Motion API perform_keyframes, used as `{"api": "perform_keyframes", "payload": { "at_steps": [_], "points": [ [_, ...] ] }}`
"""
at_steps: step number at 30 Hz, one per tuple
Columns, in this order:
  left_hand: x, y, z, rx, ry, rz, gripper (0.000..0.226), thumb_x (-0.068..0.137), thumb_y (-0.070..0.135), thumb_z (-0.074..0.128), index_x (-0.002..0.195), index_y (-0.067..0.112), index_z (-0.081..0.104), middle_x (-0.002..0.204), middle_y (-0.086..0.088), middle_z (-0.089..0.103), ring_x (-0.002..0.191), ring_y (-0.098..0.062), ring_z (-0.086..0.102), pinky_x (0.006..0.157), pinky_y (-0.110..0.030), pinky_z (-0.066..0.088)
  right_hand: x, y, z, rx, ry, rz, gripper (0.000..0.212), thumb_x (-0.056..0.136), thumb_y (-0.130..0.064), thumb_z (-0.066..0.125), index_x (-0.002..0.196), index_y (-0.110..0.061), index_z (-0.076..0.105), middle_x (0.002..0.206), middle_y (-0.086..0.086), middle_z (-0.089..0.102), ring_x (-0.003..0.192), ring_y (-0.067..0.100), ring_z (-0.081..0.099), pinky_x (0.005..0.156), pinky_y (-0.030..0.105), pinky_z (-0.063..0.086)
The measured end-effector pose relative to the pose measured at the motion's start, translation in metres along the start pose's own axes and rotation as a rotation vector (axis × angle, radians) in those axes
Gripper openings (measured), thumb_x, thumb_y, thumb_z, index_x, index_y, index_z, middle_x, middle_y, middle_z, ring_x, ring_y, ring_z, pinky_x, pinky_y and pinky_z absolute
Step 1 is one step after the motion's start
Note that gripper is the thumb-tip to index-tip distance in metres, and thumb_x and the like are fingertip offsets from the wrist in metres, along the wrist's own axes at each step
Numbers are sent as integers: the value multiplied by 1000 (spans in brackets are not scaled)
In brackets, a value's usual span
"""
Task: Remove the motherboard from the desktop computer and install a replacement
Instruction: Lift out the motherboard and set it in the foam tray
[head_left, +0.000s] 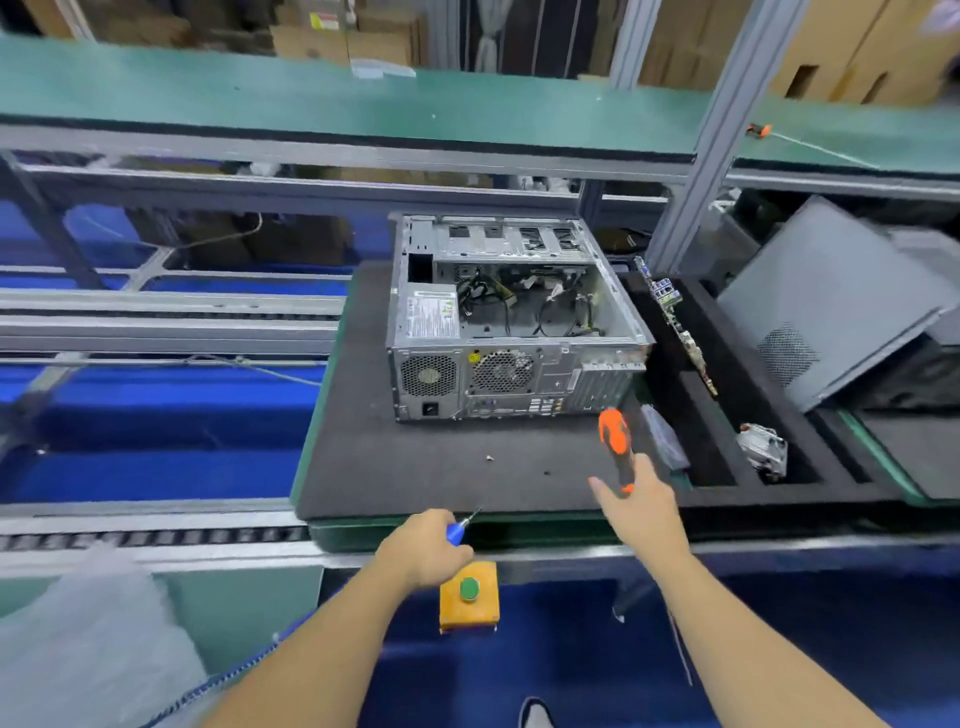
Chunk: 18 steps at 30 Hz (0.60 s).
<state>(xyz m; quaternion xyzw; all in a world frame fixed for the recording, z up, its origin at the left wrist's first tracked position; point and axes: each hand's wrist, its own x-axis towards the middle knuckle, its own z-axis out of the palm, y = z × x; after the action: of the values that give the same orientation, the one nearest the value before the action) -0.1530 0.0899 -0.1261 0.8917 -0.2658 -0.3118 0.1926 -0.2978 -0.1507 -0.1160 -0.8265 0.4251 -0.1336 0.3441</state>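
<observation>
An open grey desktop case (511, 317) lies on its side on a black foam mat (395, 462), its rear panel facing me. Inside I see loose cables and bare metal, no board. A motherboard (675, 327) stands on edge in a slot of the black foam tray to the right. My left hand (426, 553) is shut on a small blue-handled screwdriver (460, 527) at the mat's near edge. My right hand (641, 506) grips an orange and black screwdriver (615, 447), handle pointing up, near the case's right rear corner.
A small screw (489, 458) lies on the mat in front of the case. The foam tray (810, 452) also holds a metal part (763, 449) and a dark flat piece (665, 436). A grey side panel (831, 296) leans at far right. A yellow box with a green button (469, 597) sits below the table edge.
</observation>
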Motion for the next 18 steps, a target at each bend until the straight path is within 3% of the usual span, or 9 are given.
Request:
{"api": "perform_keyframes", "payload": {
  "at_steps": [3, 5, 7, 9, 11, 14, 18],
  "points": [
    [-8, -14, 5, -114, -41, -54, 20, 78, 29, 59, 76, 17, 43, 76, -5, 59, 67, -27, 54, 60, -32, 42, -18, -13, 32, -241, -284, -76, 41, 94, -43, 60, 67, -20, 40, 65, -2, 50, 59, 16, 47, 57, 32, 38],
    [-12, -22, 8, -149, -51, -80, 19, 77, 29, 59, 76, 18, 43, 78, -7, 63, 67, -25, 55, 61, -32, 42, -29, -21, 57, -309, -394, -124, 25, 97, -31, 57, 77, -22, 45, 79, 1, 56, 71, 21, 54, 64, 31, 40],
    [-14, -29, 11, -158, -28, -103, 22, 77, 30, 59, 75, 18, 41, 75, -6, 59, 65, -25, 50, 61, -31, 40, -41, -27, 79, -331, -517, -164, 14, 94, -33, 61, 90, -26, 49, 90, -1, 60, 82, 22, 58, 67, 31, 42],
    [-15, -36, 13, -173, -14, -133, 24, 77, 31, 61, 74, 18, 41, 72, -3, 53, 64, -27, 48, 60, -31, 39, -51, -32, 99, -395, -619, -186, 29, 87, -46, 68, 103, -26, 54, 100, -1, 62, 87, 20, 58, 70, 32, 43],
    [-14, -40, 17, -164, -27, -148, 24, 78, 31, 62, 74, 20, 42, 70, -1, 51, 66, -27, 48, 61, -31, 38, -54, -36, 117, -459, -682, -148, 41, 83, -53, 71, 105, -24, 54, 104, -1, 63, 90, 20, 58, 73, 33, 46],
    [-11, -43, 24, -161, -51, -152, 23, 79, 29, 62, 72, 22, 41, 69, 0, 50, 63, -24, 47, 59, -29, 39, -52, -37, 134, -516, -748, -77, 41, 83, -50, 72, 107, -23, 54, 107, 0, 63, 96, 20, 61, 80, 35, 52],
    [-4, -45, 34, -190, -62, -168, 19, 81, 26, 63, 81, 17, 47, 78, -5, 54, 64, -26, 46, 61, -35, 43, -45, -39, 140, -546, -736, -31, 49, 76, -47, 80, 109, -22, 54, 107, -1, 62, 97, 21, 62, 82, 36, 54]
  ]
}}
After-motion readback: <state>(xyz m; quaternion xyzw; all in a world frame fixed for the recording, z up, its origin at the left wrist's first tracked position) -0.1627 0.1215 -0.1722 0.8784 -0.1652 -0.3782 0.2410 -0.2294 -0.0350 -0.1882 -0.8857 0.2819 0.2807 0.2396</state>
